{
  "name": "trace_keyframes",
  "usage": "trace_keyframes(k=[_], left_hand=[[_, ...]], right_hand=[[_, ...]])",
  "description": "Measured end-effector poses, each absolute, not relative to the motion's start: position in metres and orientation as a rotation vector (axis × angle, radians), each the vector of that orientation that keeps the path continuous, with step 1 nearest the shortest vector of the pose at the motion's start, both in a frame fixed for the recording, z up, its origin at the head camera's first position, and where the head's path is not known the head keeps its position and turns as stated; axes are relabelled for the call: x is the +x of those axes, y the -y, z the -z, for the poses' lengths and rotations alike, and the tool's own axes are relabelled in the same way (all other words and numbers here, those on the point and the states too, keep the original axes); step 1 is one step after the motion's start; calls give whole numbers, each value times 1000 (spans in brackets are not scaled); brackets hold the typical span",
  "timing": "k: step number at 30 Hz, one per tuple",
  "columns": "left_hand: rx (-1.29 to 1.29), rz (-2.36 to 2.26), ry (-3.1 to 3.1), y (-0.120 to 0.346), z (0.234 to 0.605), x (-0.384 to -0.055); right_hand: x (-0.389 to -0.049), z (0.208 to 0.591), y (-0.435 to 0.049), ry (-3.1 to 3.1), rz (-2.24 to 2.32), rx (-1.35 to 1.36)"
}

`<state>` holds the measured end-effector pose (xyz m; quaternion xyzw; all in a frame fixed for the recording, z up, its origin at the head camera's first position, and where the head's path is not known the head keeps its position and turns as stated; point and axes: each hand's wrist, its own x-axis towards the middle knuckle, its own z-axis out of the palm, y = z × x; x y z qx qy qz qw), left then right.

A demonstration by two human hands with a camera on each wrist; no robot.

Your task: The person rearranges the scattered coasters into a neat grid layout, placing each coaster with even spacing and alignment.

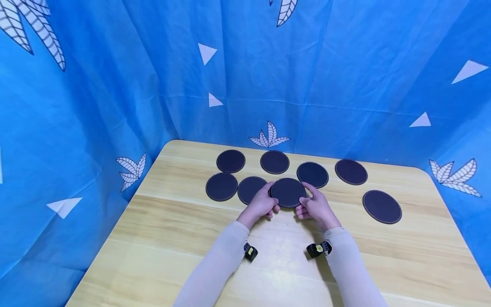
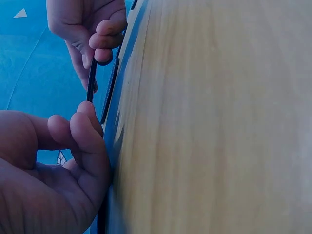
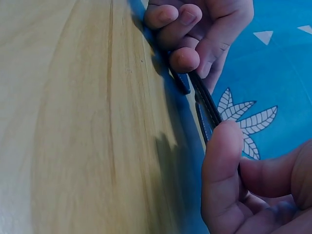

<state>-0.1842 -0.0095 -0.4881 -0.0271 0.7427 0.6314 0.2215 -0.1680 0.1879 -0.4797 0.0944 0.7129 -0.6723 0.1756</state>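
Observation:
Both hands hold a round black coaster (image 1: pixel 288 193) by its opposite sides, near the middle of the far half of the table. My left hand (image 1: pixel 262 202) pinches its left edge between thumb and fingers, while my right hand (image 1: pixel 315 207) pinches the right edge. Seen side-on in the right wrist view, the held coaster (image 3: pixel 208 105) has a dark edge that looks layered, and it is tilted above the wood. Just left of it, a flat coaster (image 1: pixel 251 190) is partly covered by my left hand. Behind my right fingertips lies another coaster (image 1: pixel 312 174).
More black coasters lie flat: two at the left (image 1: pixel 230 161) (image 1: pixel 221 186), one at the back middle (image 1: pixel 274 162), and two at the right (image 1: pixel 351 172) (image 1: pixel 382 207). The pale wooden table (image 1: pixel 165 238) meets a blue patterned curtain (image 1: pixel 253 76) at its back and sides.

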Motion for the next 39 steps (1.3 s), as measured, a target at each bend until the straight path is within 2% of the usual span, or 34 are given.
trace_keyframes(k=[13,39], left_hand=[[-51,-1674,-2084,7,491,-183],[-45,-1698,-2074,9,490,-182]], right_hand=[[-168,482,-184,-2020,1905,332],[-170,487,-181,-2251,1652,295]])
